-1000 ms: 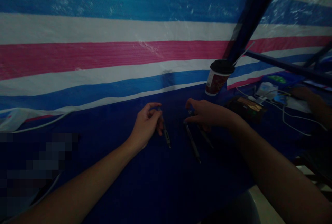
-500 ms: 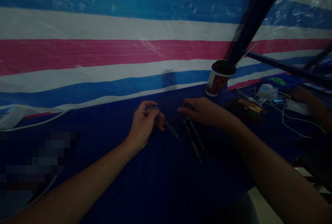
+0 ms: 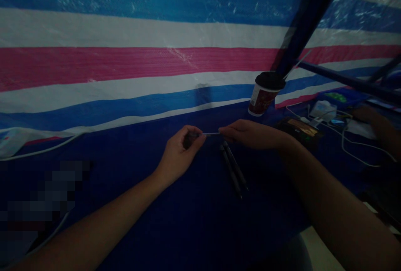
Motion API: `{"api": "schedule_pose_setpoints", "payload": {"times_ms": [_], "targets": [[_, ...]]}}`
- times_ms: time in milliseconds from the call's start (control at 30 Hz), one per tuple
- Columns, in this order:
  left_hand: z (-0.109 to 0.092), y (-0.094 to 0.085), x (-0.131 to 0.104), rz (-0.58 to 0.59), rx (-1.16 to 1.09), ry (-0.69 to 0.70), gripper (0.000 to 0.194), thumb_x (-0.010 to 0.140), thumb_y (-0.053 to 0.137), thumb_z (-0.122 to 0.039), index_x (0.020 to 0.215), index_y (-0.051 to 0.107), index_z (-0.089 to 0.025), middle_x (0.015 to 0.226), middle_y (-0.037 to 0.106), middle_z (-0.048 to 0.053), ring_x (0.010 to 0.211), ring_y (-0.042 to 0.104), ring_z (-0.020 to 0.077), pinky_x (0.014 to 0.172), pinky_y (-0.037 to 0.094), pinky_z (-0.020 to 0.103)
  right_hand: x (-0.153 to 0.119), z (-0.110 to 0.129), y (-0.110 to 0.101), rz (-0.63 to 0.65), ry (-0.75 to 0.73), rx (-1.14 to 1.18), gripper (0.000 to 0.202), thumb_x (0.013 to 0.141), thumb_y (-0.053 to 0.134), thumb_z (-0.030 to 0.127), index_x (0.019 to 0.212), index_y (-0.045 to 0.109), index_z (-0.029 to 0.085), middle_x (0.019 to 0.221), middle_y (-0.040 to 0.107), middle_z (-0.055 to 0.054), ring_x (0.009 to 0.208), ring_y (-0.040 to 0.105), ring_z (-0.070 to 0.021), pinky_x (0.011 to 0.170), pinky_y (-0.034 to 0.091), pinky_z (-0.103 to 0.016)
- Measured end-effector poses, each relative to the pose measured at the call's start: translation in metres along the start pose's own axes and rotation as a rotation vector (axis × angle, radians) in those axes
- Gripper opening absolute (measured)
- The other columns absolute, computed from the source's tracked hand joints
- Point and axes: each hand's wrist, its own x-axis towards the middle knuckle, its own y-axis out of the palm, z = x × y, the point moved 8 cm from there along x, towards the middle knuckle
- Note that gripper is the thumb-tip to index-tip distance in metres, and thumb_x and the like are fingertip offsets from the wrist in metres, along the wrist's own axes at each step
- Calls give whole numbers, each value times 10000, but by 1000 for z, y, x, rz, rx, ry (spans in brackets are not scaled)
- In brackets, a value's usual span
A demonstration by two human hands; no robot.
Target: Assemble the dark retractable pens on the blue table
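Between my two hands, a thin pale rod (image 3: 212, 134) stretches level above the blue table (image 3: 175, 221). My left hand (image 3: 184, 145) pinches around its left end, with a dark part of a pen partly hidden inside the fingers. My right hand (image 3: 241, 132) is closed on the rod's right end. Just below my right hand, two dark pens lie side by side on the table, the left one (image 3: 231, 171) and the right one (image 3: 237, 165), tips toward the table's front.
A red and white cup (image 3: 265, 95) with a black lid stands behind my right hand. Right of it are a dark box (image 3: 299, 131), white cables (image 3: 347, 142) and a person's hand (image 3: 365, 114). A striped sheet (image 3: 140, 62) hangs behind; a white cable lies at left.
The pen that slanted down from my left hand is no longer seen that way. My right hand has closed on a thin rod now held between both hands.
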Motion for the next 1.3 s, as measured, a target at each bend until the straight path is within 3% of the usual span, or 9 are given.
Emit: {"api": "schedule_pose_setpoints", "payload": {"times_ms": [100,167,333,500,633,900,1033,1167,1300], "targets": [[-26,13,-10,82,486,311,165,1024,591,-320,1064,667,-180,1015,699,81,913,661,240,788,518,388,-1,0,10,88,4,11,534,1024,421,589,671,501,198,599,391,52,565,370,-112,595,332,-277],[-34,22,-16,127,750,446,193,1063,521,-288,1057,664,-160,967,707,95,909,654,265,797,498,414,0,5,19,114,-24,3,520,1052,388,534,668,486,196,613,404,48,570,380,-109,594,339,-271],[-30,30,-18,262,927,468,286,1095,430,-277,922,630,-167,817,679,69,771,649,242,671,474,348,3,22,31,88,-138,-231,463,1100,393,382,714,546,177,626,510,36,565,464,-100,597,336,-258],[-15,24,-13,408,760,306,311,1101,372,-320,922,591,-192,777,650,28,689,629,198,609,429,304,-4,37,37,122,-208,-573,392,1117,400,253,895,700,135,780,714,-35,641,624,-127,616,370,-265],[-7,25,-10,622,363,181,370,1080,364,-369,815,560,-202,655,518,-40,572,535,133,572,387,265,-7,42,43,105,-220,-817,345,1108,421,239,959,714,132,886,764,-97,738,700,-211,619,370,-315],[-3,23,-6,690,-7,-72,357,999,501,-427,733,587,-205,583,422,-61,499,354,101,466,276,220,-1,38,33,59,-163,-491,332,1099,465,323,874,650,163,835,737,-73,735,676,-186,651,381,-288],[4,26,-14,753,-174,-213,452,983,545,-577,748,625,-199,529,367,-76,452,279,90,424,213,218,-7,45,28,61,-238,-282,252,1071,530,284,888,660,169,806,717,-35,704,643,-150,652,372,-262],[10,29,-17,795,-315,-314,575,923,550,-730,738,652,-195,495,319,-86,434,240,88,418,212,229,-10,46,25,48,-259,-268,111,1036,596,256,997,666,179,939,754,-46,799,668,-163,673,373,-255],[13,27,-11,681,-386,-341,392,916,632,-602,885,640,-211,548,367,-96,442,276,88,413,228,219,-9,42,14,-71,-279,-307,164,1017,638,329,1073,679,181,1014,762,-62,859,677,-179,707,380,-258]]}}
